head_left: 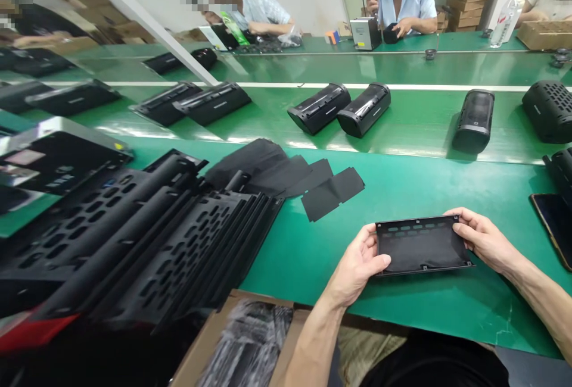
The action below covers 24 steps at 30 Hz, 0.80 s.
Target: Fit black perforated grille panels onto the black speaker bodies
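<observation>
A flat black plastic panel (pixel 422 245) with a row of slots along its far edge is held just above the green table (pixel 402 184). My left hand (pixel 357 265) grips its left end, thumb lying on the top face. My right hand (pixel 482 238) grips its right end, fingers curled over the edge. A dark fabric sheet seems to cover the panel's middle. Several loose black fabric pieces (pixel 330 190) lie on the table just beyond the panel, to its left.
A leaning stack of perforated black panels (pixel 179 256) fills the left. A cardboard box (pixel 241 339) sits at the near edge. Black speaker housings (pixel 339 107) ride the conveyor belt beyond. A phone (pixel 554 226) lies at the right. Other people work across the line.
</observation>
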Motion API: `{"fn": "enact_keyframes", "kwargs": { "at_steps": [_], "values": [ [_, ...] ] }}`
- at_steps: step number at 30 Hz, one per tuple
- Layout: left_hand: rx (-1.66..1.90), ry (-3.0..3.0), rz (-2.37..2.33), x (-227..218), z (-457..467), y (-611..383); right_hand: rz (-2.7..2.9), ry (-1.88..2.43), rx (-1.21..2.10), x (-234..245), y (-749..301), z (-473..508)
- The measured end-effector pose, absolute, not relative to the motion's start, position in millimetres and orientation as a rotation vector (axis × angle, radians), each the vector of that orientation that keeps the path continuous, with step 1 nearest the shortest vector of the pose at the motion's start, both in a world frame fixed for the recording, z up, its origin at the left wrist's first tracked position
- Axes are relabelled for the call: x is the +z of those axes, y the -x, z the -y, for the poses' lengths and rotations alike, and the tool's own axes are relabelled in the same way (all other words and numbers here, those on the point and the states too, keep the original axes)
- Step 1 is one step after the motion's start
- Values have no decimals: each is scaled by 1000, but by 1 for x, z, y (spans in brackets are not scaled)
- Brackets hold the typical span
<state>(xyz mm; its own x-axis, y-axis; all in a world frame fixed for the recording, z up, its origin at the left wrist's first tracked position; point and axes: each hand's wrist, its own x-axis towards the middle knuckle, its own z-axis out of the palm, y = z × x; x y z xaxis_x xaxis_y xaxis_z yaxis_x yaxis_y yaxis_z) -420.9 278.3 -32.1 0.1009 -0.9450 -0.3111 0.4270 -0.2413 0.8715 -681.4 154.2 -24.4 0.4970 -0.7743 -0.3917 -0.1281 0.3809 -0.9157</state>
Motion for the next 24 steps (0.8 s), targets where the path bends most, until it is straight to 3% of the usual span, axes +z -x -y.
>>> {"fn": "enact_keyframes", "kwargs": {
  "at_steps": [24],
  "values": [
    [-1418, -1215, 432, -27, -272, 422, -976, 1149, -535, -28, 679, -152]
  ]
}}
